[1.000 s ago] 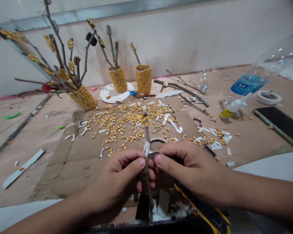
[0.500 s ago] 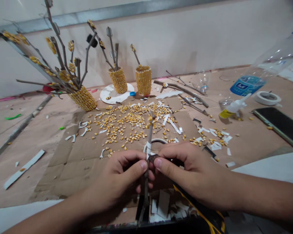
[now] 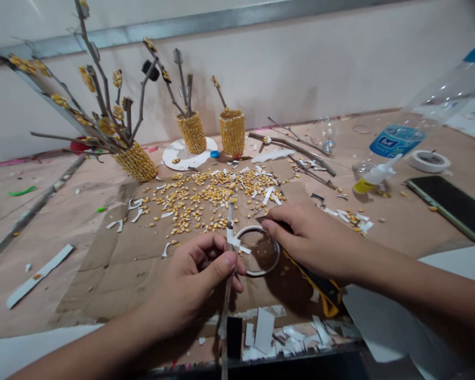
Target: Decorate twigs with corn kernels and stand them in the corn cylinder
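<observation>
My left hand (image 3: 206, 269) is closed round a thin twig (image 3: 222, 338), thumb on top. A white strip (image 3: 231, 237) is wrapped about the twig above the fingers. Some corn kernels lie behind the twig's upper end. My right hand (image 3: 312, 237) is closed on a black-and-yellow tool (image 3: 320, 287) with a dark flat tip, apart from the twig; much of the tool is hidden by the hand, and its exact kind is unclear. Between the hands lies a ring with a whitish rim (image 3: 257, 274), which looks like a tape roll.
Corn kernels (image 3: 190, 211) and paper scraps cover the cardboard (image 3: 106, 274). Behind stand kernel-covered cups (image 3: 232, 132) holding twigs. Loose sticks (image 3: 296, 145), a glue bottle (image 3: 374, 177), a plastic bottle (image 3: 399, 140), a white tape roll (image 3: 430, 161) and a phone (image 3: 453, 206) lie or stand rightward.
My right hand has moved up and right, away from the twig, with the black-and-yellow tool. The ring between the hands is now uncovered. My left hand still holds the twig, shifted slightly left.
</observation>
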{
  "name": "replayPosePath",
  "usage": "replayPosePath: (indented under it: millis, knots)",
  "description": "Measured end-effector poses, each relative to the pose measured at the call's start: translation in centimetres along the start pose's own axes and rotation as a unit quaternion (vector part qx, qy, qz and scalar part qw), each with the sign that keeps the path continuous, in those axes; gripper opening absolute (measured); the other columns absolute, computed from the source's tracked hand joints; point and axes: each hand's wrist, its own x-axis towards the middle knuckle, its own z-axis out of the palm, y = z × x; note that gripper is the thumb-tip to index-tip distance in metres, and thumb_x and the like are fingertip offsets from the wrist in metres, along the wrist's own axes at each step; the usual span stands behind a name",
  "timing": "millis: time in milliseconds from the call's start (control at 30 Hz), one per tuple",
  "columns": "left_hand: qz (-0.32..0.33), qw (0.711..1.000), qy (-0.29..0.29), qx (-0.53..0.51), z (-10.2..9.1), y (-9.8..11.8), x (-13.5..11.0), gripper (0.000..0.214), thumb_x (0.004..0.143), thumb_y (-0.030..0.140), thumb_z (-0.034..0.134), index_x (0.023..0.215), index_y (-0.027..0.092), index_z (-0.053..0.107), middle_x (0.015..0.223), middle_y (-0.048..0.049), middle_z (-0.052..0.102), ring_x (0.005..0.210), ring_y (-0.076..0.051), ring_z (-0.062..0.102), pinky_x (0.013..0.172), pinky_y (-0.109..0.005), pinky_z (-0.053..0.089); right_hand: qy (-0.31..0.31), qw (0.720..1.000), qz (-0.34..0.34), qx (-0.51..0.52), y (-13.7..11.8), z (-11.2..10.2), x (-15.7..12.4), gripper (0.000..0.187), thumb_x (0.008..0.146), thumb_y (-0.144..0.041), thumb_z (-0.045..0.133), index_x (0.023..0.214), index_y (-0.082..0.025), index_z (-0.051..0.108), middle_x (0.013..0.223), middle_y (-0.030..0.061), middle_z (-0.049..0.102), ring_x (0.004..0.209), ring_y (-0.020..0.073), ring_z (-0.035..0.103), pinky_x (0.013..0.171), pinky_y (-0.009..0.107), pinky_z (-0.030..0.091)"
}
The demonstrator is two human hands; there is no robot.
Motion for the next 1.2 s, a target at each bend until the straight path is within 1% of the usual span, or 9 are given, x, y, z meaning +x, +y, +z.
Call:
replayPosePath:
  millis: [100,200,267,367,533,733,867,1067,1200]
  knots:
    - [-0.017,1.000,0.009,0.003,0.1,0.0,-0.1,0.033,0.088,0.040,0.085,0.089,0.020,0.059,0.078,-0.0031,0.076,0.062,-0.015,0.068,0.054,-0.023,0.052,0.019,0.994,0.049,-0.093,1.0,0.6,0.8,0.033,0.105,-0.038,0.051,0.084,-0.018,0.068,0.080,0.0087,0.071,0.069,0.0192,0.057,0.061,0.032,0.029]
    - [-0.035,0.999,0.014,0.012,0.1,-0.1,-0.3,0.034,0.088,0.043,0.085,0.091,0.020,0.060,0.075,-0.0013,0.075,0.060,-0.014,0.067,0.054,-0.022,0.051,0.101,0.987,0.035,-0.118,1.4,1.0,0.8,0.029,0.102,-0.042,0.057,0.102,-0.017,0.073,0.091,0.0125,0.076,0.078,0.0241,0.063,0.064,0.033,0.033]
    - [-0.035,0.999,0.008,0.015,0.1,-0.2,-0.4,0.034,0.088,0.043,0.086,0.092,0.020,0.062,0.075,-0.0002,0.074,0.059,-0.012,0.066,0.055,-0.021,0.050,0.116,0.992,-0.032,-0.037,1.0,0.9,0.3,0.024,0.101,-0.036,0.059,0.103,-0.018,0.074,0.093,0.0105,0.077,0.082,0.0231,0.065,0.068,0.033,0.039]
    - [-0.022,1.000,-0.011,0.019,0.2,-0.2,-0.4,0.032,0.087,0.041,0.087,0.090,0.019,0.065,0.075,0.0009,0.072,0.060,-0.010,0.064,0.056,-0.020,0.050,0.019,0.975,-0.115,0.187,-0.2,0.8,-0.8,0.017,0.099,-0.029,0.063,0.098,-0.019,0.076,0.088,0.0043,0.077,0.078,0.0173,0.066,0.070,0.029,0.047]
    - [0.019,0.998,-0.017,0.049,0.3,-0.2,-0.2,0.029,0.086,0.039,0.088,0.085,0.018,0.068,0.070,0.0026,0.069,0.061,-0.010,0.063,0.060,-0.019,0.053,-0.055,0.909,-0.030,0.412,-1.9,1.6,-1.9,0.022,0.092,-0.037,0.075,0.083,-0.017,0.074,0.077,0.0033,0.076,0.069,0.0148,0.066,0.062,0.025,0.051]
    - [0.016,0.999,-0.002,0.044,0.1,-0.3,-0.3,0.025,0.088,0.041,0.086,0.096,0.020,0.076,0.074,0.0014,0.070,0.062,-0.009,0.060,0.058,-0.017,0.050,-0.068,0.844,0.018,0.532,-1.7,2.0,-2.0,0.026,0.083,-0.039,0.085,0.078,-0.017,0.074,0.074,0.0035,0.077,0.064,0.0141,0.068,0.058,0.024,0.054]
    - [0.015,0.998,0.002,0.056,-0.2,-0.4,-0.2,0.024,0.093,0.044,0.080,0.092,0.020,0.073,0.070,0.0026,0.065,0.055,-0.006,0.052,0.050,-0.015,0.043,-0.050,0.853,0.009,0.519,-1.7,2.1,-2.0,0.022,0.083,-0.036,0.085,0.077,-0.016,0.076,0.075,0.0049,0.077,0.068,0.0149,0.068,0.063,0.025,0.055]
    - [-0.017,1.000,0.003,0.015,0.1,-0.4,-0.2,0.029,0.091,0.045,0.082,0.098,0.025,0.063,0.063,0.0065,0.060,0.044,-0.005,0.042,0.041,-0.014,0.030,-0.048,0.863,0.015,0.502,-1.8,2.3,-2.1,0.027,0.083,-0.041,0.083,0.075,-0.016,0.075,0.066,0.0027,0.070,0.059,0.0126,0.059,0.052,0.023,0.047]
    - [0.005,1.000,-0.018,-0.003,-0.1,-0.4,-0.2,0.029,0.090,0.046,0.082,0.092,0.020,0.068,0.062,0.0064,0.053,0.045,-0.004,0.034,0.042,-0.016,0.025,-0.026,0.877,-0.001,0.480,-1.8,2.2,-2.1,0.025,0.085,-0.038,0.078,0.075,-0.015,0.075,0.065,0.0020,0.068,0.058,0.0113,0.056,0.052,0.023,0.044]
